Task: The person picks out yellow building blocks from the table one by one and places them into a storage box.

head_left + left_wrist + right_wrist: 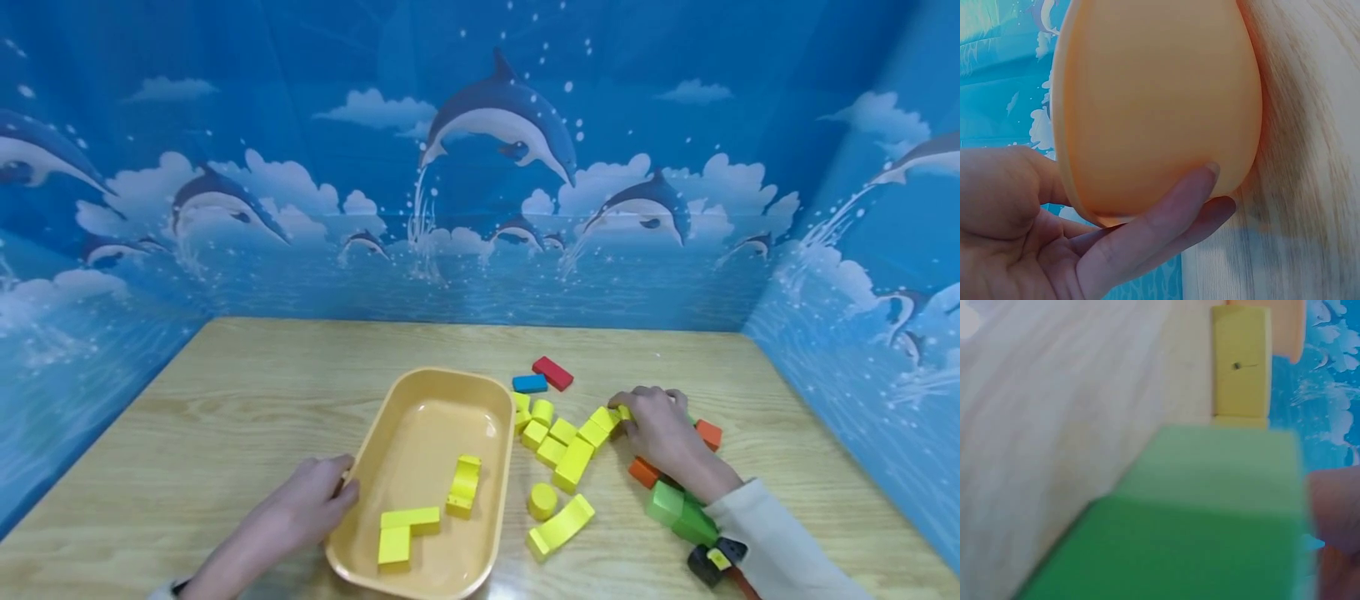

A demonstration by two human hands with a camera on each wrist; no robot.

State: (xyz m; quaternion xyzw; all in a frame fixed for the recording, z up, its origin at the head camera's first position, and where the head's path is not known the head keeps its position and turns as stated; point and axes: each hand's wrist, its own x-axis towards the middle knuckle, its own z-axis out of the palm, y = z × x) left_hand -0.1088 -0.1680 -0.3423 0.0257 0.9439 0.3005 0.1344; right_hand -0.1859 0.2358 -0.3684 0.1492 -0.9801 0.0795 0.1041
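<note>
My left hand grips the left rim of a pale orange plastic tray. In the left wrist view, its fingers lie along the outer wall. Inside the tray are a yellow arch block and two flat yellow blocks. My right hand is at the far right end of a cluster of yellow blocks, its fingers and thumb around a small yellow block. A green block fills the front of the right wrist view and hides most of that hand.
Red and blue blocks lie behind the yellow cluster. A yellow cylinder and a curved yellow block sit right of the tray. Orange blocks and green blocks lie around the right forearm. Dolphin-printed curtains enclose the wooden table.
</note>
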